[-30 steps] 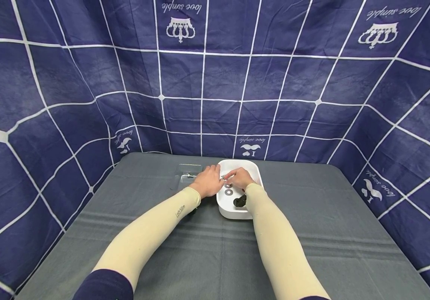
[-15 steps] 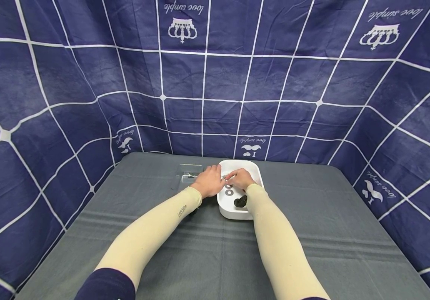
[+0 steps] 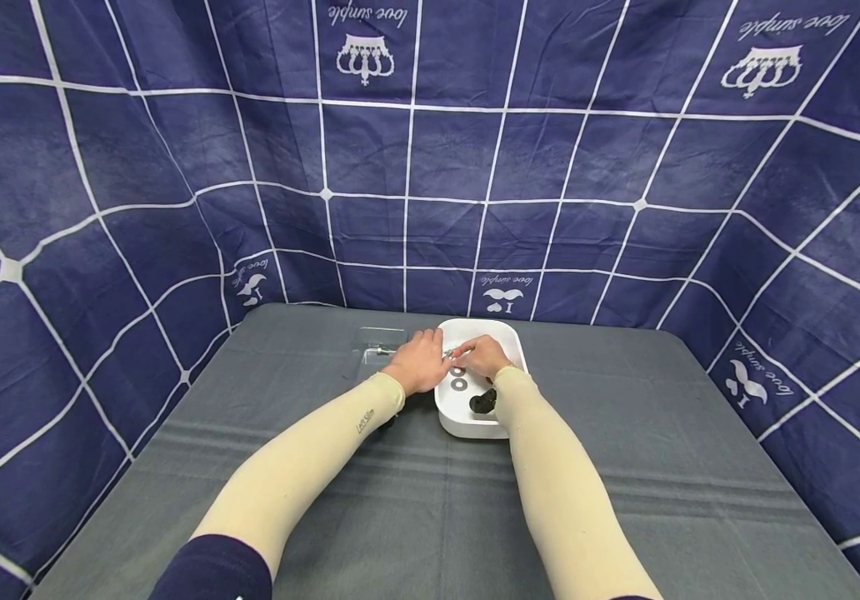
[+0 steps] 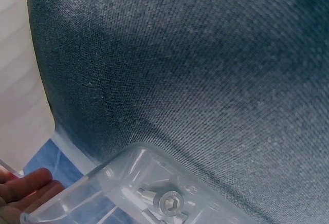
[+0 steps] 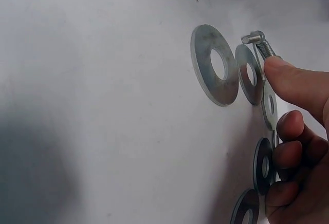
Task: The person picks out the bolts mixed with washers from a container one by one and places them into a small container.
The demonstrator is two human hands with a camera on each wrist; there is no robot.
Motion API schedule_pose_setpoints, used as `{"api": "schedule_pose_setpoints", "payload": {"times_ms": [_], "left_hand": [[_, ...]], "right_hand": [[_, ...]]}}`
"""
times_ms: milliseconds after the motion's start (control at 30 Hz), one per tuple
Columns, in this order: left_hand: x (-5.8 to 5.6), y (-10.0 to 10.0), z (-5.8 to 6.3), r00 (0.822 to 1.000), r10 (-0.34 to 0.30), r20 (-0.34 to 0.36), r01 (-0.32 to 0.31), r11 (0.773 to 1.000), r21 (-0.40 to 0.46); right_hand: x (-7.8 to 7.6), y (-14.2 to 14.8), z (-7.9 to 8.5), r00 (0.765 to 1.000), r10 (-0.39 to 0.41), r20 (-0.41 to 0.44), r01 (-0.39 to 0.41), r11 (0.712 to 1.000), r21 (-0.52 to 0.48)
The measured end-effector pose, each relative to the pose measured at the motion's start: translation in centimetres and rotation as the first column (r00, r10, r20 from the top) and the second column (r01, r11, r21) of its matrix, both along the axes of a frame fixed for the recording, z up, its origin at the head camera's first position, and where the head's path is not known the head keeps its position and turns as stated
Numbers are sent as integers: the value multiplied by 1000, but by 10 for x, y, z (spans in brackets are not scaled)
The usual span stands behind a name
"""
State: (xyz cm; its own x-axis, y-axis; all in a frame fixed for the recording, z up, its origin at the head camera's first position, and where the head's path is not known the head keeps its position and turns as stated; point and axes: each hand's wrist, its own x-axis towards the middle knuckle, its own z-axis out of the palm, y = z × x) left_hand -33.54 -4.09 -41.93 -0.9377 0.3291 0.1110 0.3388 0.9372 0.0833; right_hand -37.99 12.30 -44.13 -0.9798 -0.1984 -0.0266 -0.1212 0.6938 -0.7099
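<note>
R hand (image 3: 486,358) pinches bolt (image 5: 264,45) nr washers (image 5: 203,63); L hand (image 3: 417,364) at tray (image 3: 473,429) rim by clear box (image 4: 134,158), grip unclear.

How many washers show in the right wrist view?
5 clearly: the large washer leftmost, a second washer just right of it, a third washer to its lower right, a fourth washer lower down, a fifth washer at the bottom edge. The right hand may hide more.
</note>
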Motion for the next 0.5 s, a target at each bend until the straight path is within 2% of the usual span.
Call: {"api": "schedule_pose_setpoints", "payload": {"times_ms": [200,500], "left_hand": [[1,1,2,1000,-3,-1,3,1000,-11],[-1,1,1,1000,-3,4,3,1000,-26]], "right_hand": [[2,0,6,999,-8,42,8,1000,-18],[-1,5,8,995,38,97,-29,996,-87]]}}
